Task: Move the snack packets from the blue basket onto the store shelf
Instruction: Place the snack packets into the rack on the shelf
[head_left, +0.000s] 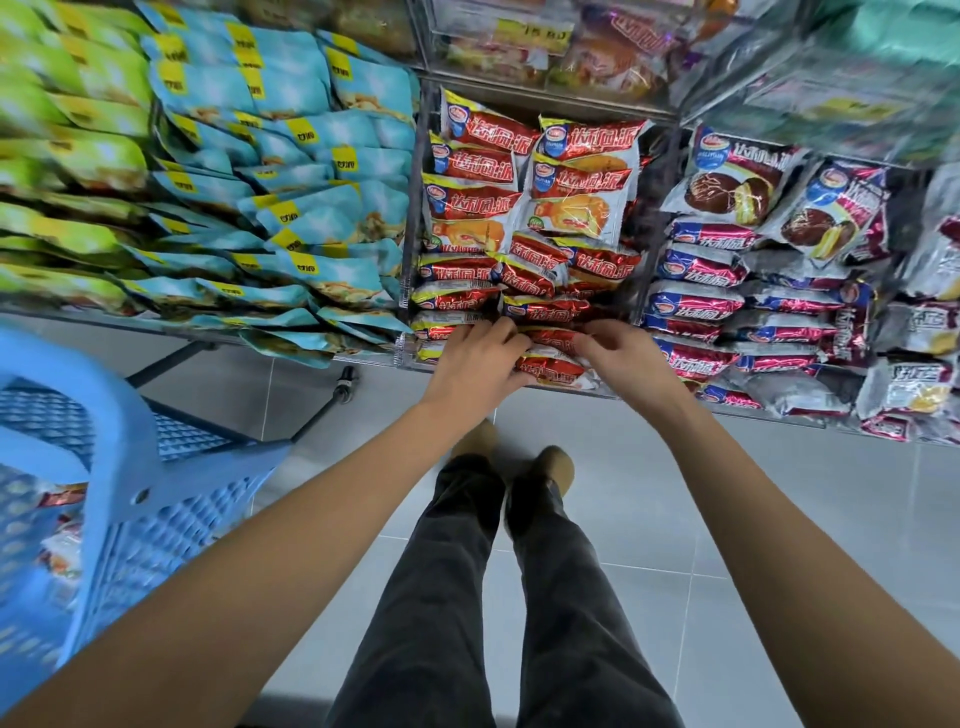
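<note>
Red and silver snack packets fill the middle compartment of the store shelf. My left hand and my right hand both rest on the front packets at the shelf's near edge, fingers curled around them from either side. The blue basket stands at the lower left on a dark stand. A few more snack packets show through its mesh wall.
Blue and green bags crowd the shelf section on the left. Purple and silver chocolate pie packets fill the section on the right. Grey tiled floor lies below, with my legs and shoes in the middle.
</note>
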